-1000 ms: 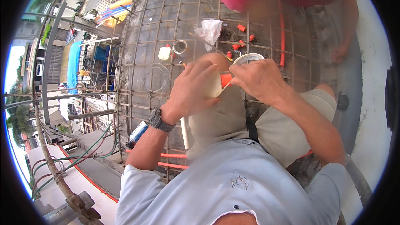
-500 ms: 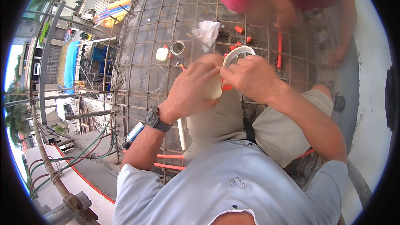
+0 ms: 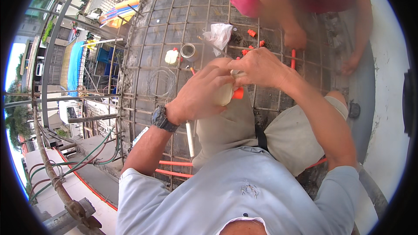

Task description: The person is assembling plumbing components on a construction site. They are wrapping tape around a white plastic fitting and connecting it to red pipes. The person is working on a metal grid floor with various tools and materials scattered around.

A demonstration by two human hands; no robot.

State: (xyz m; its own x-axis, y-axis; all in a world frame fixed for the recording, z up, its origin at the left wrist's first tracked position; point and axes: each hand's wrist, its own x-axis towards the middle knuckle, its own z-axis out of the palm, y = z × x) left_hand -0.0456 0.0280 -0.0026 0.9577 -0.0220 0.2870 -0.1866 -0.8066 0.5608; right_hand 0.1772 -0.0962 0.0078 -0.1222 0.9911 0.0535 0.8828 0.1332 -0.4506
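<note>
Over my raised knee, my left hand (image 3: 201, 89) is closed around a pale yellowish box (image 3: 224, 95), whose far side its fingers hide. An orange pipe connector (image 3: 237, 93) sticks out of the box's right side. My right hand (image 3: 261, 69) is pinched close against the left fingertips, on a roll of tape (image 3: 237, 73); only a whitish bit of the roll shows. Beyond my hands lie a similar pale piece with red-orange ends (image 3: 172, 56) and a brownish ring-shaped item (image 3: 188, 51), perhaps another tape roll.
A rebar grid (image 3: 167, 30) covers the deck beneath me. Orange fittings (image 3: 251, 32), a crumpled white bag (image 3: 219, 36) and a wire coil (image 3: 163, 82) lie on it. Across from me a co-worker's hand (image 3: 296, 38) is above an orange pipe (image 3: 293, 58). A white wall (image 3: 392, 104) stands right.
The tape roll, whose ring showed clearly before, has turned down behind my right hand. That hand has moved slightly left and closer to the box. The orange connector shows more now.
</note>
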